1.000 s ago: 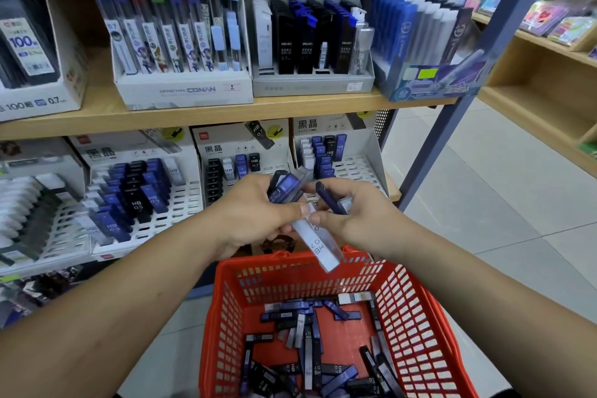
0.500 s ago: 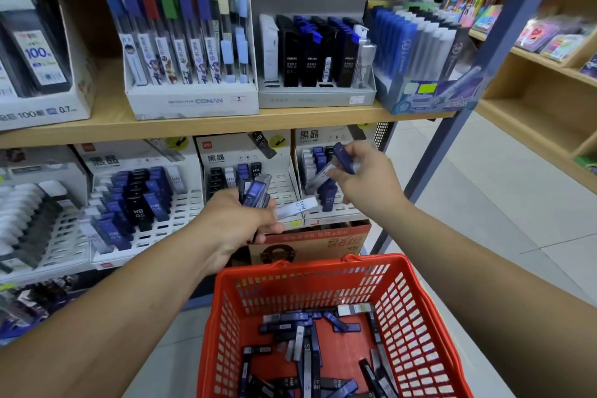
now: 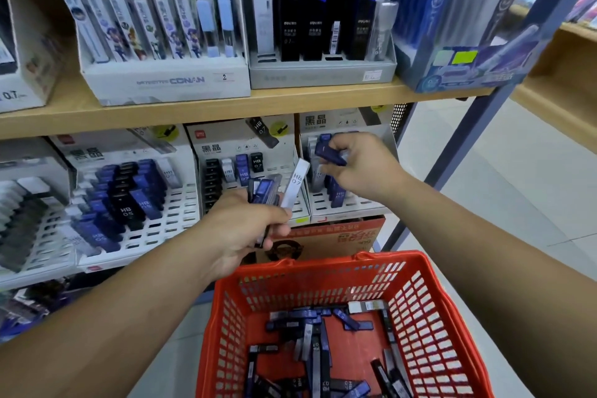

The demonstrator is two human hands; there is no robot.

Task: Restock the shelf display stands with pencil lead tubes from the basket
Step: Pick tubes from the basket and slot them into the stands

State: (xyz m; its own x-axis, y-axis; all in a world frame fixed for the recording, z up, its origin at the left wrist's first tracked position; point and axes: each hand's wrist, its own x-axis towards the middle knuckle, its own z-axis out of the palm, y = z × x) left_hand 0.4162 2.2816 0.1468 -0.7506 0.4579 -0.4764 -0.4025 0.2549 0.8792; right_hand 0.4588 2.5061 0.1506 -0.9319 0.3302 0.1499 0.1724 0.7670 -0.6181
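Observation:
My right hand point(image 3: 358, 168) pinches a dark blue lead tube point(image 3: 328, 150) right at the rightmost slotted display stand point(image 3: 350, 203) on the lower shelf. My left hand point(image 3: 239, 229) grips a bunch of lead tubes point(image 3: 268, 192), blue, black and one white marked HB 0.7, in front of the middle stand point(image 3: 226, 184). Below, the red basket point(image 3: 429, 310) holds several loose blue, black and white tubes point(image 3: 310, 339).
A larger stand point(image 3: 168, 223) with blue and black tubes stands to the left. The upper wooden shelf point(image 3: 226, 107) carries boxes of mechanical pencils and leads. A blue metal post point(image 3: 484, 107) rises at the right. An orange carton point(image 3: 342, 236) sits behind the basket.
My right hand has left my left hand and carried one blue tube up to the rightmost stand. The left hand rose slightly with its bunch. The view moved closer to the shelf.

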